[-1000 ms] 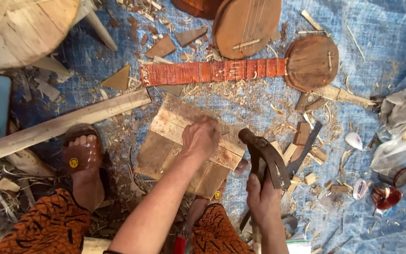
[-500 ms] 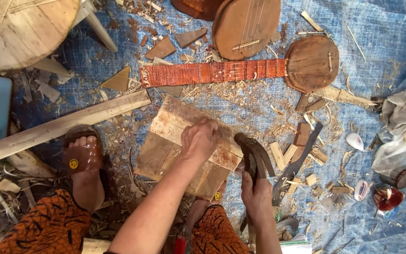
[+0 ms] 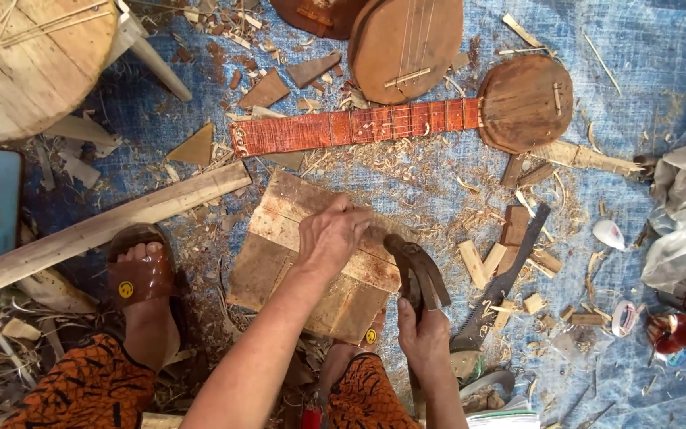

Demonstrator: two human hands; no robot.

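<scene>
left hand (image 3: 329, 237) pressing closed, pinching something too small to tell on the wooden board (image 3: 279, 262) | right hand (image 3: 425, 338) gripping a claw hammer (image 3: 416, 266) just right of the board | risk: hammer head glancing onto pinching fingers, board sliding on shavings

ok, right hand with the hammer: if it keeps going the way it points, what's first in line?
The right hand points up-frame, gripping a claw hammer. The hammer head sits beside the left hand on the wooden board; those fingers or the board likely come first. Depth is unclear.
</scene>
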